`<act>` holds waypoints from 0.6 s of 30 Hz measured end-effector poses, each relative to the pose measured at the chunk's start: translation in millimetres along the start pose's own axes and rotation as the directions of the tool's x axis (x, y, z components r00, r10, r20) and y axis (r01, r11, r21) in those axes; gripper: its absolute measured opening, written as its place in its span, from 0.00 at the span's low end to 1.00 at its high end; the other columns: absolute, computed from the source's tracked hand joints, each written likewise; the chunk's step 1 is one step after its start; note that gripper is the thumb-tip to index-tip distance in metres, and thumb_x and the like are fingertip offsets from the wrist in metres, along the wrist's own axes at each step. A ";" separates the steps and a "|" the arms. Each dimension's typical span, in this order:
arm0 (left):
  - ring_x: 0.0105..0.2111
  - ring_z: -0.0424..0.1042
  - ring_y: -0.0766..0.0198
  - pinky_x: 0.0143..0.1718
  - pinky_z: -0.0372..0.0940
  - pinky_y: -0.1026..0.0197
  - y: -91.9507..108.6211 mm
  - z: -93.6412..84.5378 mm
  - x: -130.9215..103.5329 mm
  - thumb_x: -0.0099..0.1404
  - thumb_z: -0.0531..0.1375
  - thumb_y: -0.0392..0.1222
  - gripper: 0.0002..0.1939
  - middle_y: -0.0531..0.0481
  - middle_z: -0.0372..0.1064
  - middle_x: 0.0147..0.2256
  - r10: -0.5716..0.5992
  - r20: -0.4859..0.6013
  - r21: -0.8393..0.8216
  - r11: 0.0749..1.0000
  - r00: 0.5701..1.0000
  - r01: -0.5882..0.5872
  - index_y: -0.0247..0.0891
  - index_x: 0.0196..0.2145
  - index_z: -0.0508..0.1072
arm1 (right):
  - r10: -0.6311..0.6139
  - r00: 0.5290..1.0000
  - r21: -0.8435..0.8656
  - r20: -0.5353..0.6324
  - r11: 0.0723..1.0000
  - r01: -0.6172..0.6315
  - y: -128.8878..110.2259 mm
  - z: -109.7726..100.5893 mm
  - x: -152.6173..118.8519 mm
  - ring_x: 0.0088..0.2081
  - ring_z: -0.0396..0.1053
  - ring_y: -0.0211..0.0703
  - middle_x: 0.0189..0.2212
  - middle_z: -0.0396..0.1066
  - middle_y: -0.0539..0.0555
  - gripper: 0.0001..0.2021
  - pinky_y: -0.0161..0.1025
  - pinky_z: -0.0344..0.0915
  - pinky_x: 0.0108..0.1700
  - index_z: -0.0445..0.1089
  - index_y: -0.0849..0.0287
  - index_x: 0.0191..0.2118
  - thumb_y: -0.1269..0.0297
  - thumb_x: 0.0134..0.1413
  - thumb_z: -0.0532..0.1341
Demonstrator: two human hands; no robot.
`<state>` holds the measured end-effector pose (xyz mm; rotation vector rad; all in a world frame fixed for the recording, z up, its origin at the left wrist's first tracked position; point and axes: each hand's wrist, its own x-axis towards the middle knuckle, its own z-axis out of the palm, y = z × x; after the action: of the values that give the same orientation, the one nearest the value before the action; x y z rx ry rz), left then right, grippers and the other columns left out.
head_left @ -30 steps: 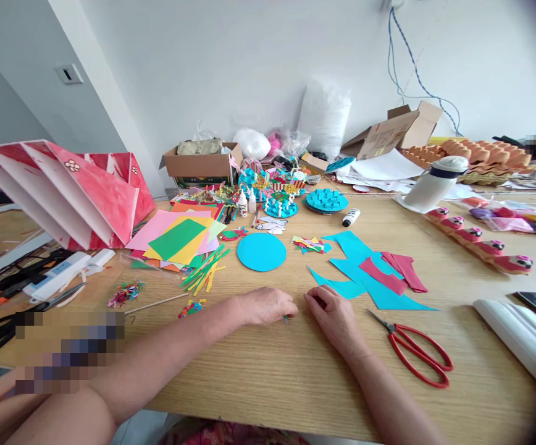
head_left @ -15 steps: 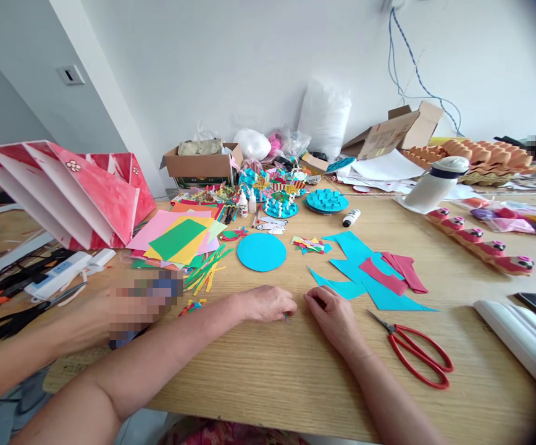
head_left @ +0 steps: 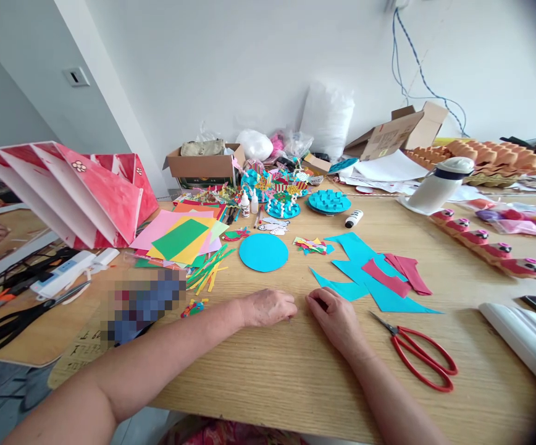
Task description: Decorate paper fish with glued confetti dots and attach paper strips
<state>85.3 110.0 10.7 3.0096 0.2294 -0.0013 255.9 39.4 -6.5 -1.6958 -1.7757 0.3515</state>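
Both my hands rest close together at the middle of the table, a small gap between their fingertips. My left hand (head_left: 270, 307) has its fingers curled and pressed together; what they pinch, if anything, is hidden. The fingers of my right hand (head_left: 333, 312) are likewise curled in, and I cannot make out anything in them. Beyond them lies a flat blue paper circle (head_left: 263, 252). Blue paper offcuts (head_left: 365, 278) with dark red paper pieces (head_left: 386, 278) lie past my right hand. Red-handled scissors (head_left: 423, 355) lie to its right, and small paper scraps (head_left: 194, 307) lie beyond my left forearm.
Coloured paper sheets (head_left: 180, 238) and thin paper strips (head_left: 210, 269) lie at left, near black scissors (head_left: 22, 321) and a power strip (head_left: 64, 275). Glue bottles (head_left: 245, 204) and blue decorated discs (head_left: 328, 202) stand at the back. A painted egg-carton strip (head_left: 485, 241) lies right.
Another person's arm has drawn away from the left side. My hands keep nearly the same pose. A small greenish bit under my left fingertips no longer shows. The view has shifted slightly.
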 end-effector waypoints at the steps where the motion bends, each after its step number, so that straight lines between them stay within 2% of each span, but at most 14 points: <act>1: 0.31 0.64 0.64 0.31 0.59 0.65 1.7 0.6 -0.4 0.60 0.53 0.33 0.05 0.49 0.65 0.29 0.006 -0.011 0.042 0.999 1.000 -0.005 0.34 0.29 0.68 | -0.001 1.000 -0.001 0.003 1.000 0.001 0.2 0.1 0.0 0.27 0.64 0.39 0.24 0.66 0.52 0.10 0.35 0.59 0.30 0.63 0.57 0.23 0.63 0.52 0.50; 5: 0.31 0.64 0.63 0.31 0.60 0.64 7.0 3.6 -2.1 0.60 0.51 0.29 0.06 0.46 0.64 0.31 -0.001 -0.017 0.142 0.990 1.000 0.003 0.33 0.29 0.66 | -0.002 1.000 -0.004 0.010 1.000 0.002 0.8 0.4 -0.1 0.27 0.64 0.39 0.24 0.66 0.51 0.10 0.36 0.59 0.31 0.62 0.57 0.23 0.64 0.52 0.50; 8: 0.31 0.64 0.62 0.31 0.60 0.64 7.7 5.0 -3.1 0.60 0.50 0.28 0.06 0.45 0.64 0.32 -0.045 -0.004 0.120 0.992 0.999 0.045 0.32 0.30 0.66 | 0.001 1.000 -0.014 0.014 1.000 -0.001 0.2 0.1 -0.2 0.28 0.64 0.39 0.24 0.66 0.51 0.10 0.36 0.59 0.31 0.62 0.57 0.23 0.64 0.52 0.50; 9: 0.31 0.64 0.62 0.32 0.59 0.63 7.3 5.2 -3.2 0.59 0.50 0.28 0.06 0.45 0.64 0.32 -0.067 0.001 0.074 0.995 0.998 0.067 0.33 0.31 0.66 | 0.003 1.000 -0.017 0.017 1.000 -0.003 0.0 -0.1 -0.2 0.28 0.64 0.39 0.24 0.66 0.51 0.10 0.35 0.59 0.31 0.62 0.57 0.23 0.64 0.52 0.50; 11: 0.33 0.64 0.63 0.34 0.59 0.64 5.5 4.8 -2.8 0.59 0.51 0.29 0.05 0.47 0.64 0.32 -0.152 0.006 -0.118 0.981 0.988 0.151 0.33 0.30 0.66 | 0.004 1.000 -0.023 0.024 1.000 -0.004 -0.3 -0.4 -0.2 0.28 0.64 0.39 0.24 0.66 0.51 0.10 0.35 0.59 0.31 0.63 0.57 0.23 0.64 0.52 0.50; 14: 0.33 0.63 0.66 0.36 0.58 0.66 2.2 2.2 -2.3 0.59 0.54 0.31 0.04 0.50 0.64 0.31 -0.302 0.017 -0.395 0.874 0.953 0.283 0.35 0.28 0.66 | 0.002 1.000 -0.026 0.025 1.000 -0.001 0.2 -0.3 -0.1 0.28 0.64 0.39 0.24 0.67 0.51 0.10 0.35 0.59 0.31 0.63 0.57 0.23 0.64 0.52 0.50; 18: 0.30 0.62 0.69 0.32 0.57 0.69 0.1 -9.3 -9.2 0.58 0.52 0.32 0.05 0.54 0.63 0.28 -0.413 0.023 -0.497 0.786 0.911 0.369 0.34 0.26 0.66 | 0.005 1.000 -0.019 0.021 1.000 -0.004 1.5 0.3 0.2 0.28 0.64 0.39 0.25 0.67 0.52 0.10 0.36 0.59 0.31 0.63 0.57 0.24 0.63 0.51 0.50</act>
<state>76.1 109.6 20.0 2.4016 0.7413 0.1302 257.0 39.8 -7.5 -1.7157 -1.7959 0.3567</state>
